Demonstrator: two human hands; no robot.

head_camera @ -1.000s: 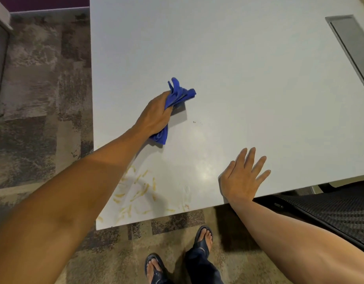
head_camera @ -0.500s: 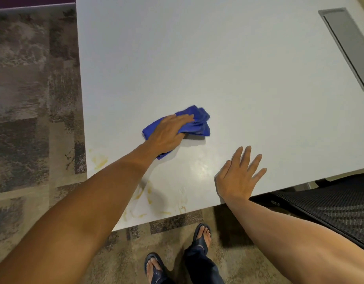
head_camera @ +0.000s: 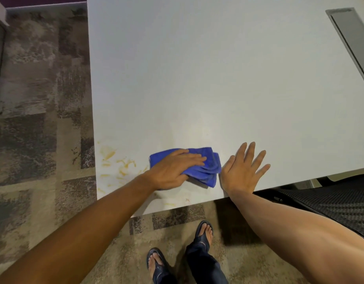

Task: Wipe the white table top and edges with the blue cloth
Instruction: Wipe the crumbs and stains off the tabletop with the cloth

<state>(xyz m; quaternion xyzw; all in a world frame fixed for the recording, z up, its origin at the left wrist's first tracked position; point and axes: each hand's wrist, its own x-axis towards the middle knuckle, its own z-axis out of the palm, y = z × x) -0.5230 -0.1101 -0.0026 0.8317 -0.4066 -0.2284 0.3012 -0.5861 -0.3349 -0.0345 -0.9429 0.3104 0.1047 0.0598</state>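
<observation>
The white table top (head_camera: 207, 78) fills the upper middle of the head view, its near edge running across below my hands. A folded blue cloth (head_camera: 205, 171) lies flat on it close to that edge. My left hand (head_camera: 175, 168) presses down on the cloth with fingers straight and pointing right. My right hand (head_camera: 241, 169) rests flat on the table just right of the cloth, fingers spread. Yellow smears (head_camera: 117, 160) mark the table's near left corner, partly hidden by my left forearm.
A grey cable hatch (head_camera: 353, 44) is set into the table at the far right. A black mesh chair (head_camera: 336, 203) stands under the table's near right edge. Patterned carpet (head_camera: 39, 119) lies to the left and below, with my sandalled feet (head_camera: 203, 232).
My left hand has slid the cloth from the table's middle towards the near edge, flattening it from a bunched grip to a flat press. The right hand has stayed planted.
</observation>
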